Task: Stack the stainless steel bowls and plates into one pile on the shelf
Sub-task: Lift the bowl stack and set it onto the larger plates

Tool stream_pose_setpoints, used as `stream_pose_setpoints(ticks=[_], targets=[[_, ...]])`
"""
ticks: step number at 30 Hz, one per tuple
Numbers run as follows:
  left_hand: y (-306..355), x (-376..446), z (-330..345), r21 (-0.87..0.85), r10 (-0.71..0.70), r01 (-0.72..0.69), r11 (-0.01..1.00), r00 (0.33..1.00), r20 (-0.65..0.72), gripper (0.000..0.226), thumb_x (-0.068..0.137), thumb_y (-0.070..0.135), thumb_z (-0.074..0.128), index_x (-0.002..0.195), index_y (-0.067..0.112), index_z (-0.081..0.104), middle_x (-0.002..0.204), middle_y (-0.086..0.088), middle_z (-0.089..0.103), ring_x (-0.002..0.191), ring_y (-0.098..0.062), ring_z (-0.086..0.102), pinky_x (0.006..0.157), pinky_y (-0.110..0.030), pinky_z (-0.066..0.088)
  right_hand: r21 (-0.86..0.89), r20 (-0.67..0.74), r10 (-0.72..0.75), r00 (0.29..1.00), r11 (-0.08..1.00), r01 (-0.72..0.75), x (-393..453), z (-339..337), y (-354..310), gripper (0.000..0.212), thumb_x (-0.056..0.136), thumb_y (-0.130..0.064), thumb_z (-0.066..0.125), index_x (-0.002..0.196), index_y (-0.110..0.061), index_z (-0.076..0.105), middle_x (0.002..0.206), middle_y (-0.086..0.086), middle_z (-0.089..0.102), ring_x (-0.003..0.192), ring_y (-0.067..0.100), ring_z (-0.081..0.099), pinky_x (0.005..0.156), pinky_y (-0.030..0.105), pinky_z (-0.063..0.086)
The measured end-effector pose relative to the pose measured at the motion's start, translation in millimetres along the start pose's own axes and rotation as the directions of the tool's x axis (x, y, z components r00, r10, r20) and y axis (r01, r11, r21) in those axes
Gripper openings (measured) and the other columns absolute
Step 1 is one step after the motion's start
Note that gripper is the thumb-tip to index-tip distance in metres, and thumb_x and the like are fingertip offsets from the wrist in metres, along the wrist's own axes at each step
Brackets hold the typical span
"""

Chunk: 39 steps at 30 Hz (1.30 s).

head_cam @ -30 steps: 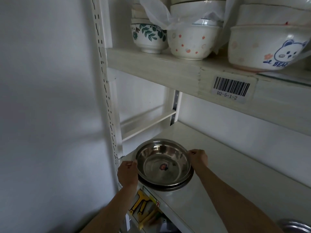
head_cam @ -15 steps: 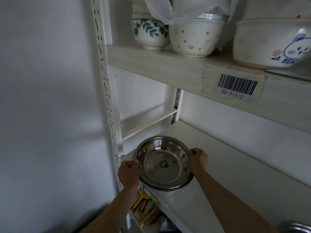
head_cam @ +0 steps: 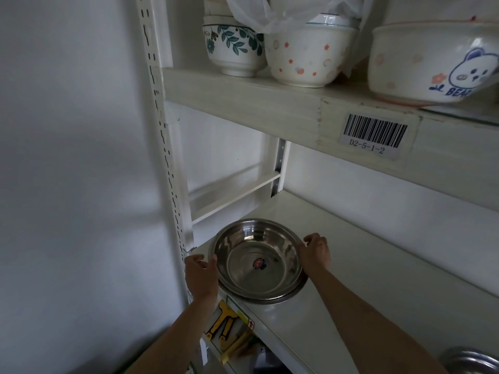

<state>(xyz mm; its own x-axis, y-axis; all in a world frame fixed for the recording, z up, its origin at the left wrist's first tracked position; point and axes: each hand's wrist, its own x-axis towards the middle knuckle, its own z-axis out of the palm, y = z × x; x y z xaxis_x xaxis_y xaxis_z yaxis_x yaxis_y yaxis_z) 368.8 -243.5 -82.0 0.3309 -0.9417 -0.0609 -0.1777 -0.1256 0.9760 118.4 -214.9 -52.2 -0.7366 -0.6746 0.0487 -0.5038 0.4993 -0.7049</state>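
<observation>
At the bottom of the frame our two forearms reach up from the lower edge toward the middle. At the lower right corner a steel rim [head_cam: 471, 360] peeks in, cut off by the frame edge. Just below centre, our left hand [head_cam: 201, 275] curls loosely at the left side of the bowl [head_cam: 258, 261], fingers bent toward its rim; we cannot tell whether they grip it or only touch it. Our right hand [head_cam: 316, 252] is at the right rim, fingers folded over the edge, apparently pinching it. The bowl sits upright, nested in a wider steel piece [head_cam: 295, 291] whose rim shows beneath it at the lower right; whether that is a bowl or a plate we cannot tell. This pile rests at the front left corner of the shelf [head_cam: 378, 292], next to the slotted post [head_cam: 164, 147]. A red sticker [head_cam: 258, 263] marks the bowl's bottom. Under the shelf's front edge, a yellow label [head_cam: 226, 323] shows.

Farther up, at right of centre, a barcode tag [head_cam: 374, 134] reading D2-5-1-2 is stuck on the upper shelf [head_cam: 256, 103]. On it, along the top of the frame, stand a leaf bowl [head_cam: 233, 48], a dotted bowl [head_cam: 310, 54] under a plastic bag [head_cam: 259, 14], and a bear bowl [head_cam: 432, 63].
</observation>
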Motion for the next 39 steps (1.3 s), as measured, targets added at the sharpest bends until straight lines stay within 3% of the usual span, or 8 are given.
stream_pose_setpoints(ticks=[4,8,13,19,23,28,33,39], targets=[[-8.9,5.7,4.8,0.115,-0.013,0.003,0.993,0.996,0.090,0.040,0.096,0.038,0.047,0.078,0.004,0.056,0.063,-0.003,0.057,0.063,-0.021,0.054,0.062,-0.032,0.044,-0.017,0.145,0.121,0.982,0.993,-0.119,2.5,-1.0,-2.1,0.056,0.088,-0.048,0.056,0.125,-0.006,0.052,0.127,0.016,0.056,0.116,0.034,0.057,0.091,0.037,0.045],[-9.4,7.9,8.1,0.124,-0.043,0.025,0.992,0.989,0.141,0.049,0.099,0.040,0.037,0.068,0.006,0.051,0.057,-0.002,0.050,0.056,-0.019,0.048,0.056,-0.028,0.038,-0.044,0.221,0.121,0.968,0.992,-0.114,-1.9,0.7,-2.1,0.046,0.092,-0.042,0.050,0.116,-0.003,0.056,0.121,0.019,0.063,0.111,0.034,0.060,0.081,0.033,0.042],[-7.5,8.5,8.9,0.131,0.037,-0.056,0.990,0.989,0.140,0.047,0.099,0.036,0.039,0.059,0.012,0.040,0.052,-0.001,0.041,0.049,-0.016,0.038,0.051,-0.025,0.031,-0.024,0.169,0.121,0.978,0.993,-0.119,-16.5,-3.6,1.7,0.039,0.093,-0.035,0.050,0.112,-0.001,0.056,0.118,0.020,0.063,0.109,0.035,0.059,0.079,0.034,0.041],[-19.5,2.7,14.5,0.095,0.063,-0.082,0.992,0.980,0.190,0.042,0.098,0.040,0.042,0.075,0.005,0.050,0.062,-0.006,0.051,0.057,-0.020,0.046,0.054,-0.030,0.040,0.017,0.101,0.167,0.981,0.985,-0.170,-34.8,-15.7,14.7,0.038,0.092,-0.033,0.049,0.111,0.000,0.057,0.115,0.019,0.064,0.105,0.035,0.060,0.083,0.036,0.045],[-20.1,-4.3,21.7,0.080,0.089,-0.111,0.991,0.967,0.238,0.044,0.097,0.042,0.043,0.071,0.007,0.048,0.060,-0.006,0.050,0.054,-0.018,0.046,0.050,-0.025,0.038,0.054,0.042,0.198,0.979,0.978,-0.200,-47.0,-29.7,27.3,0.038,0.092,-0.036,0.051,0.108,-0.002,0.059,0.112,0.019,0.065,0.104,0.035,0.061,0.082,0.036,0.045],[-13.9,-16.1,33.5,0.057,0.113,-0.136,0.989,0.945,0.307,0.045,0.096,0.043,0.045,0.065,0.010,0.047,0.057,-0.006,0.051,0.052,-0.019,0.048,0.052,-0.028,0.042,0.139,-0.036,0.247,0.968,0.961,-0.240,-62.0,-49.6,44.3,0.038,0.094,-0.038,0.051,0.103,-0.001,0.057,0.109,0.020,0.065,0.101,0.034,0.061,0.071,0.031,0.036],[-7.4,-31.3,48.2,0.059,0.117,-0.150,0.987,0.920,0.374,0.044,0.095,0.041,0.049,0.065,0.010,0.052,0.056,-0.005,0.054,0.051,-0.019,0.051,0.054,-0.027,0.042,0.194,-0.108,0.301,0.947,0.941,-0.277,-81.0,-73.1,60.9,0.032,0.096,-0.029,0.049,0.103,0.001,0.056,0.111,0.023,0.064,0.094,0.033,0.058,0.071,0.029,0.033],[4.3,-59.4,58.3,0.034,0.144,-0.179,0.983,0.876,0.461,0.042,0.095,0.038,0.050,0.063,0.012,0.052,0.056,-0.004,0.053,0.051,-0.018,0.049,0.054,-0.026,0.041,0.256,-0.180,0.379,0.908,0.909,-0.329,-104.6,-95.2,86.1,0.032,0.095,-0.031,0.048,0.101,-0.001,0.056,0.110,0.023,0.064,0.103,0.037,0.060,0.080,0.037,0.044]])
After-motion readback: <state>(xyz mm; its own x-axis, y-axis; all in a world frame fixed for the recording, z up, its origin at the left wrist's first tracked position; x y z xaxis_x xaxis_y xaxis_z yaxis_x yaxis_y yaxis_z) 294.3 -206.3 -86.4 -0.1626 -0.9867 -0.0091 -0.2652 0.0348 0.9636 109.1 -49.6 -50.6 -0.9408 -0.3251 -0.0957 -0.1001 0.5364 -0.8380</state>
